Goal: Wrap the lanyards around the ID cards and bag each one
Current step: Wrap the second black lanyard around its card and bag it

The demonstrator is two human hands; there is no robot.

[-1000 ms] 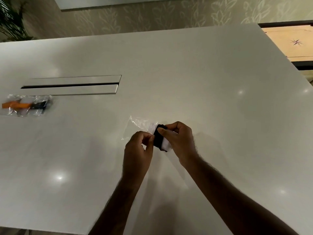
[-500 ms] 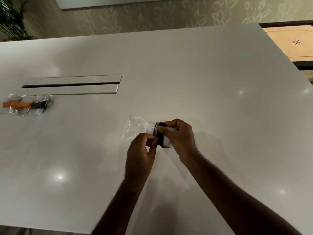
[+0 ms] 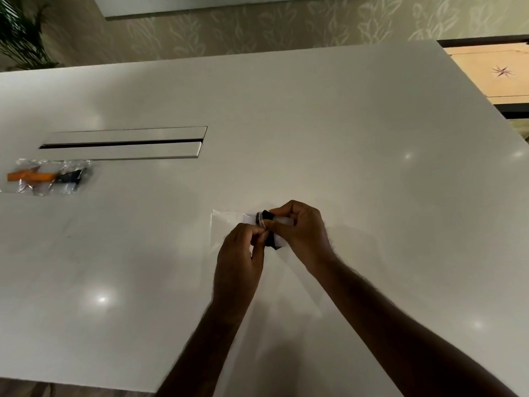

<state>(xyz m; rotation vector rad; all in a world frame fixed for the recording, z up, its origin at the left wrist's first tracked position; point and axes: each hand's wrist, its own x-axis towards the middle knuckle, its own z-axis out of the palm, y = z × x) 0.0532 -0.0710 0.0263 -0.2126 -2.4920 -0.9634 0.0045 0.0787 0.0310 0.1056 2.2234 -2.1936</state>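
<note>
- Feeding the wrapped ID card (image 3: 272, 235) into a clear bag (image 3: 229, 222) at mid-table, both hands working right at the bag's mouth.
- Right hand (image 3: 302, 232) has its fingers curled around the card bundle, black lanyard (image 3: 268, 215) wound across the white card, pushing it leftward into the opening.
- Left hand (image 3: 239, 253) pinches the near lip of the bag between thumb and fingertips, holding the mouth apart.
- Card looks about halfway in; the bag's far end lies flat on the white table (image 3: 343, 138).
- Handling call: the film looks thin, limp and slick, so grip it at the rim only; the card is likely stiff and light, best held by its edges so the soft lanyard wrap does not slide loose.
- Well apart at far left, 2 finished bags (image 3: 50, 177) sit beside the table's slot (image 3: 123, 143), 1 with orange inside, 1 with black.
</note>
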